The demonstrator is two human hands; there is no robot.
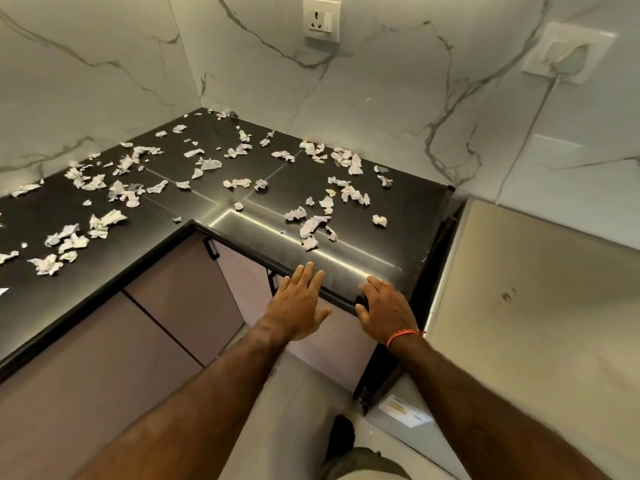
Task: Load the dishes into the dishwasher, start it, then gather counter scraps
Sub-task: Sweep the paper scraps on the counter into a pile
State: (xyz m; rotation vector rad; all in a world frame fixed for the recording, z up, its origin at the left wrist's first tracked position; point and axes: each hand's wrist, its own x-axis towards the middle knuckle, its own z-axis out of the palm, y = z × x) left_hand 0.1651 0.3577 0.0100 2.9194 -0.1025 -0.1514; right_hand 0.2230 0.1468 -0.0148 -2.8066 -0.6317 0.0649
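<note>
Several crumpled white paper scraps (313, 226) lie scattered over the black L-shaped countertop (401, 209), from the far corner out to the left arm of the counter. My left hand (298, 306) hovers at the counter's front edge with its fingers straight and spread, holding nothing. My right hand (388, 308), with an orange thread at the wrist, sits on the same edge a little to the right. Its fingers curl over the top and its thumb is in front of the edge. The nearest scraps are a short reach beyond my fingertips. No dishwasher or dishes show plainly.
Marble-look walls enclose the counter corner, with a socket (321, 19) high on the back wall. A tall steel-coloured appliance side (519, 306) stands right of the counter. Pale cabinet doors (180, 296) with black handles run under the counter. The floor is light tile.
</note>
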